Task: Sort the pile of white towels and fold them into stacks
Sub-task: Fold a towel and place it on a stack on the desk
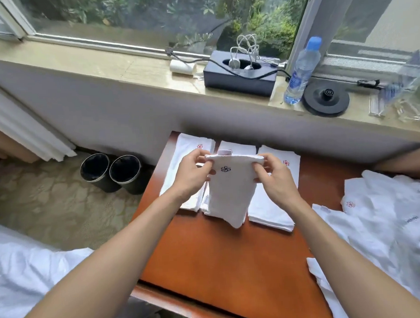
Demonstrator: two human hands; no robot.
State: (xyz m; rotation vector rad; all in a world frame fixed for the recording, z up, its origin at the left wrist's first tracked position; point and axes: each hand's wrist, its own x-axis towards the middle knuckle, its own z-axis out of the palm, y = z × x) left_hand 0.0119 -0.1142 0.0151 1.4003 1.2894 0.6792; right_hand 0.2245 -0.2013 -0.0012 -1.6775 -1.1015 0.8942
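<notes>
Both hands are up over the far end of the wooden table [219, 253]. Left hand [193, 176] pinches the top-left corner of a folded white towel [231, 196], thumb on the near face, fingers curled behind. Right hand [277, 178] has the same grip on the top-right corner. The towel hangs upright between them, folded edge on top, dark blue flower logo [225, 169] facing the person, small tag [224, 152] sticking up from the top edge. Its lower end hangs in front of the middle stack; can't tell if it touches anything.

Three folded stacks sit side by side along the table's far edge, behind the held towel: left stack [172, 169] with a red logo, middle stack [238, 147] mostly hidden, right stack [270, 209] also with a red logo. The unsorted towel pile [384, 214] lies rumpled at the right, overlapping the table's right side, apart from the hands.

Windowsill [93, 63] behind: black box [239, 79] with cables, blue-capped water bottle [301, 72], black kettle base [326, 99] just beside the bottle. Two black bins [126, 172] stand on the floor left of the table. White bedding [29, 272] at lower left.
</notes>
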